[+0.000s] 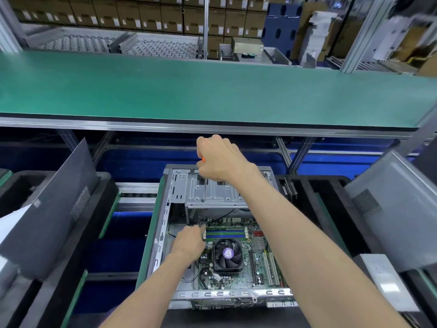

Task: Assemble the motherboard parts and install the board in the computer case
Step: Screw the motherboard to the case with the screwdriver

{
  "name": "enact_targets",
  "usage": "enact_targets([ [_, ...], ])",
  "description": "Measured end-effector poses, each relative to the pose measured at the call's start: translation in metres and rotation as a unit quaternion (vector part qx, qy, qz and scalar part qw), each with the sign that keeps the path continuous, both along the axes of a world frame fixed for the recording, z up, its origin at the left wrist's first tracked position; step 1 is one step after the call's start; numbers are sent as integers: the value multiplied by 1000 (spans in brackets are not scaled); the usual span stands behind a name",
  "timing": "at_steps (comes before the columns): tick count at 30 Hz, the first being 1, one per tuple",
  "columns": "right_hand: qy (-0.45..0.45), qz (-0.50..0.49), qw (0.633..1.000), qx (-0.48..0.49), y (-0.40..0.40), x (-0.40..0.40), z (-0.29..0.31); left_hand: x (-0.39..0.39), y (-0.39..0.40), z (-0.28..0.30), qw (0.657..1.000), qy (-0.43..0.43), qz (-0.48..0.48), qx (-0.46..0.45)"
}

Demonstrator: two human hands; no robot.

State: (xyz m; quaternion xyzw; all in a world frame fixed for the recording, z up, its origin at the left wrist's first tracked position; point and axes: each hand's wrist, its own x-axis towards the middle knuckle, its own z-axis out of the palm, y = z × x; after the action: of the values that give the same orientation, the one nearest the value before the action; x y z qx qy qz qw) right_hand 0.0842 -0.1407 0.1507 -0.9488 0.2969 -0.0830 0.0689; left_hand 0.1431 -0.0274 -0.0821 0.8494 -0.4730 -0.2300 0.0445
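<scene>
So the computer case [170, 233] lies on its side with the open face up, sitting on a green-edged tray, its long axis running away from the person toward the green conveyor belt [212, 91]. The motherboard [238, 263] lies flat inside the near half of the case, with the black CPU fan [227, 254] roughly in the middle of it. The RAM sticks [224, 233] sit just beyond the fan, running left to right across the board, and the white expansion slots [270, 266] on the right side run near to far.

The right hand [222, 159] is up over the far end of the case, fist curled around the orange handle of a screwdriver [203, 185]. The shaft points almost straight down, passing the silver drive cage [212, 192], with its tip down at the far left corner of the board.

The left hand [189, 242] is down inside the case at that same corner, fingers bent toward the screwdriver tip. It looks like it pinches something small there, maybe a screw, but it's too tiny and blurry for me to say for sure, so I can't tell if it actually holds anything.

Off to either side there's a dark side panel [47, 209] leaning on the left and a grey one [390, 209] on the right.
</scene>
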Motion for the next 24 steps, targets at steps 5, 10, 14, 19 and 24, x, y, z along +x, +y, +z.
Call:
enact_targets([
  [5,15,-16,998,-59,1,7,-3,1,0,-7,999,-16,2,-28],
  [10,-2,24,999,26,4,0,4,1,-3,-11,999,-6,-2,-50],
  [14,-9,23,999,29,3,-1,3,2,-5,-11,999,4,9,-40],
  [19,-13,10,1000,6,1,-1,2,2,-7,-12,999,12,15,-29],
  [24,-24,19,999,22,3,-2,0,4,-7,-18,1000,7,8,-28],
])
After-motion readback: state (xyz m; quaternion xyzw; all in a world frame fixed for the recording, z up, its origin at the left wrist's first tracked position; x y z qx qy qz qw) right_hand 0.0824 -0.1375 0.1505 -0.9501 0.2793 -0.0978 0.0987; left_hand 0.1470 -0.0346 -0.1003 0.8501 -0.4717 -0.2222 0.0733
